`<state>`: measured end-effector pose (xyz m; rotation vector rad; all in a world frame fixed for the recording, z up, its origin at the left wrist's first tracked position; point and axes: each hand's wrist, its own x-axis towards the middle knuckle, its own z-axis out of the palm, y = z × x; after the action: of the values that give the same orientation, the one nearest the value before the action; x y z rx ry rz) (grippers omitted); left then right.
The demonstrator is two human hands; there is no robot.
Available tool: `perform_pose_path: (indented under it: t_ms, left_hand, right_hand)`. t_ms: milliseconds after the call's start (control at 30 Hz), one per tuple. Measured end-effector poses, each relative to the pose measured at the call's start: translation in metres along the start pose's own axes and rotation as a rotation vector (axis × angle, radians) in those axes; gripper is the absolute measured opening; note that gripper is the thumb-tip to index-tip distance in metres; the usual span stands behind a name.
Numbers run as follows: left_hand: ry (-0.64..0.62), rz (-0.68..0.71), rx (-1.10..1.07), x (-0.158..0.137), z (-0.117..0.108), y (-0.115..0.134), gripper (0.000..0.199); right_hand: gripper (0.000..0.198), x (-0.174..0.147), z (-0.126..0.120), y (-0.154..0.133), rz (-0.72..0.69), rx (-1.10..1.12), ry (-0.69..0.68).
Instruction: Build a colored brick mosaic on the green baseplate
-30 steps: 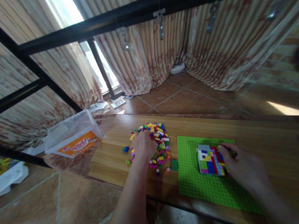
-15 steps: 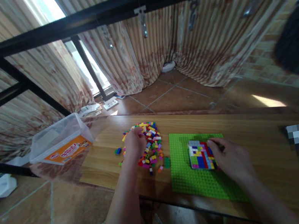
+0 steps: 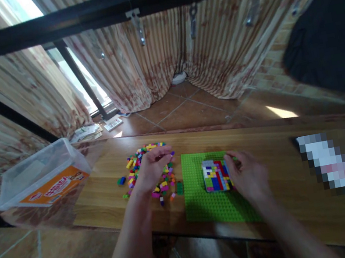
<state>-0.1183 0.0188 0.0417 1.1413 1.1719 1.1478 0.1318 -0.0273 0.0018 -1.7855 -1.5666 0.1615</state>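
Observation:
My left hand point(image 3: 152, 168) is above the pile of loose toy building bricks point(image 3: 161, 188), its thumb and fingers pinched on a small purple toy brick point(image 3: 172, 153) that shows at the fingertips. On the green baseplate point(image 3: 199, 206) stands a low multicoloured brick build point(image 3: 215, 177), with grey bricks along its far edge. My right hand point(image 3: 249, 175) is closed at the right side of this build, fingers curled against it and covering that edge. A dark green brick point(image 3: 179, 188) lies between the pile and the baseplate.
Everything lies on a wooden table point(image 3: 102, 203). A clear plastic box point(image 3: 41, 170) with an orange label stands off its left end. To the right lies a pixelated flat object point(image 3: 332, 165). A black metal bar point(image 3: 74, 25) with hanging clips crosses above, before striped curtains point(image 3: 160, 60).
My left hand has lifted from the pile toward the baseplate, a small purple brick now showing at its fingertips. My right hand stays at the build. The view has turned slightly right.

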Motion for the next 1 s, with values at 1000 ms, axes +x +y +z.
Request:
perform_pose_path:
  t_ms: [1000]
  left_hand:
    - [-0.128, 0.160, -0.034, -0.006, 0.074, -0.017, 0.016]
  right_hand:
    - [0.022, 0.010, -0.022, -0.002, 0.185, 0.636, -0.093]
